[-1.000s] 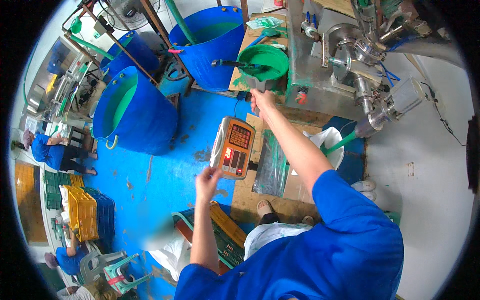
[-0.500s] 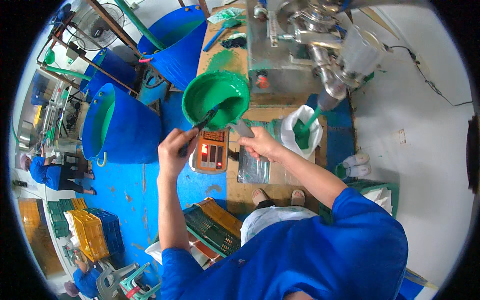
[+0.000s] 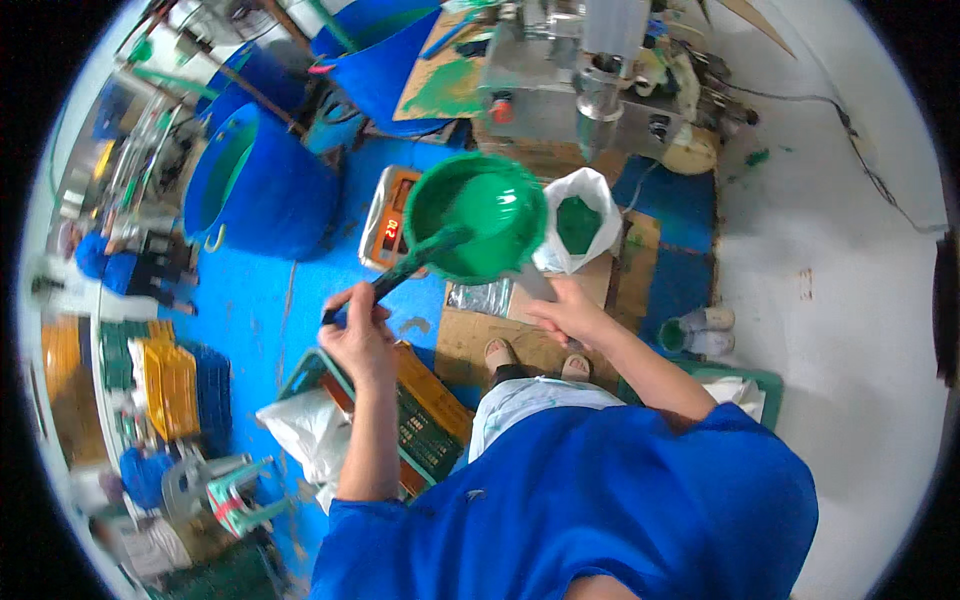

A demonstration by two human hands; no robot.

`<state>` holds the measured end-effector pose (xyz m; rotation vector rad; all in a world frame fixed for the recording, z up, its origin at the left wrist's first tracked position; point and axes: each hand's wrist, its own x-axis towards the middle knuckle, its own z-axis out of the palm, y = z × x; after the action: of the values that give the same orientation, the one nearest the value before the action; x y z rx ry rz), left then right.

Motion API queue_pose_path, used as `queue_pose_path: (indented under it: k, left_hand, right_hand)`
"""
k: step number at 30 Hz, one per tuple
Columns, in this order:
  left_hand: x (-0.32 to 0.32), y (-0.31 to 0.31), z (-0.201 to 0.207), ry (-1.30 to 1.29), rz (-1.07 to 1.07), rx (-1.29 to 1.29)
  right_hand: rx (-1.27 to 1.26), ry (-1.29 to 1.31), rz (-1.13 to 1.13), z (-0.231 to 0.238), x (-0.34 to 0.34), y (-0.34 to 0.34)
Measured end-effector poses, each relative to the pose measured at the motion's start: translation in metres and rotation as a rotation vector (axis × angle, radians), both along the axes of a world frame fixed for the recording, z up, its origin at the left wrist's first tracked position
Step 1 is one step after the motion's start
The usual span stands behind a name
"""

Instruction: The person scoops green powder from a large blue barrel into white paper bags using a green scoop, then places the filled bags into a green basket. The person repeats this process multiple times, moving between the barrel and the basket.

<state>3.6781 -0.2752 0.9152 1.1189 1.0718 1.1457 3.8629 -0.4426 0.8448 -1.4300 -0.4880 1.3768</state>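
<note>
My right hand is closed around the grey handle of a round dipper pot, smeared green and holding thick green liquid. In my left hand is the dark handle of a long stirring tool. Its green-coated head rests in the liquid or against the pot's inside; whether it is a brush or a spatula I cannot tell. Just right of the pot, a white bag stands with its mouth spread and green material inside. An orange weighing scale with a lit display sits left of the pot, partly covered by it.
A metal machine stands ahead, beside a green-stained board. Large blue tubs are at the left. Near my feet are a green crate and a white sack. Two people in blue are farther left.
The pot has moved right, off its place over the scale and toward the white bag. Both hands travelled with it. The machine's spout no longer shows over the bag, and my view has shifted.
</note>
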Motion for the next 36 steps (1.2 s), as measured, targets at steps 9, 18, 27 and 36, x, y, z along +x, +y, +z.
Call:
queue_pose_path:
  k: [9, 18, 27, 36]
  left_hand:
    - [0.017, -0.069, 0.013, -0.223, -0.055, -0.128]
    - [0.134, -0.076, -0.093, 0.323, -0.365, 0.982]
    - [0.168, -0.084, -0.156, 0.420, -0.435, 0.679]
    - [0.133, -0.074, -0.121, -0.103, -0.191, -0.115]
  right_hand:
    - [-0.126, -0.007, -0.132, 0.009, -0.005, -0.143]
    - [-0.236, -0.001, -0.389, -0.013, -0.009, -0.245]
    - [-0.266, -0.111, -0.494, -0.033, 0.006, -0.257]
    - [-0.279, -0.165, -0.538, -0.040, 0.024, -0.234]
